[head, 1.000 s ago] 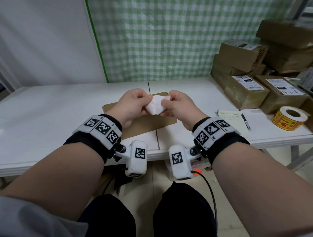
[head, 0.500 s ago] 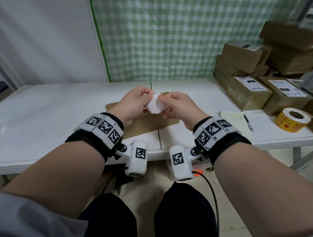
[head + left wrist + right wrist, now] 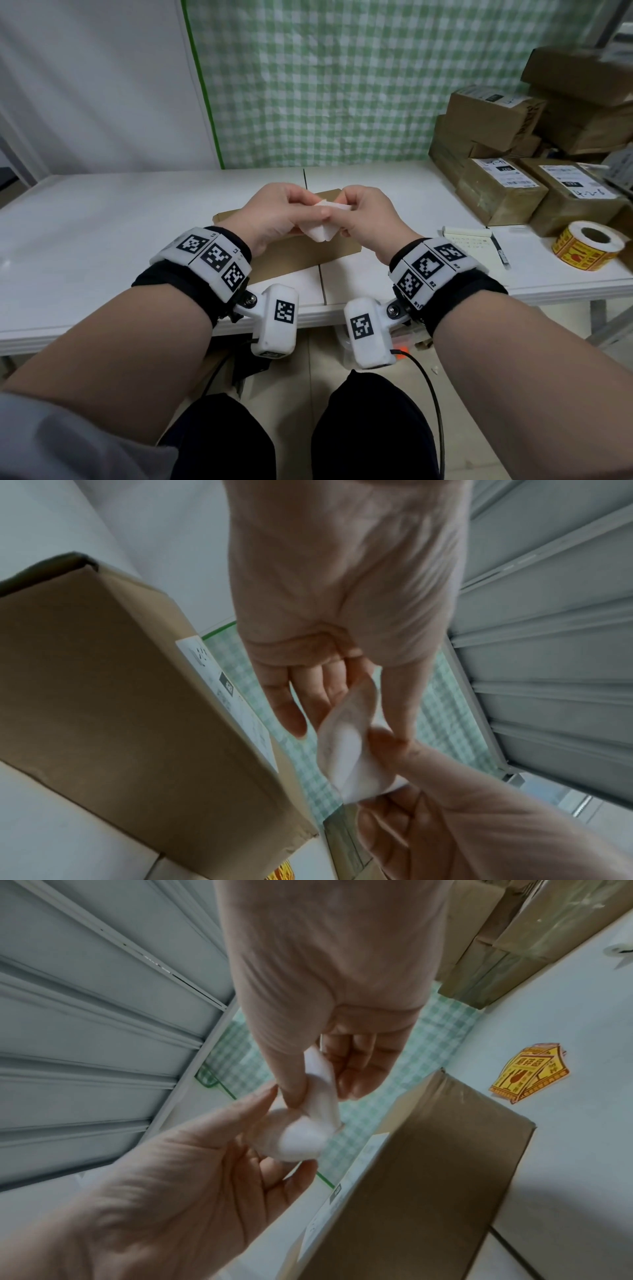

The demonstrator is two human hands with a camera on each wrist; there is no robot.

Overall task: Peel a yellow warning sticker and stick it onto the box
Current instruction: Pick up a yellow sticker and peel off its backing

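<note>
Left hand (image 3: 277, 214) and right hand (image 3: 368, 214) both pinch the sticker (image 3: 320, 228) above the box (image 3: 291, 251); curled, it may stick to itself.

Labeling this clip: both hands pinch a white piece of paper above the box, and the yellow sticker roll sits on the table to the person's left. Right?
One detail is off: the yellow sticker roll sits on the table to the person's right, beside the stacked boxes, as the head view shows. The rest holds: left hand and right hand both pinch the white paper above the box.
</note>
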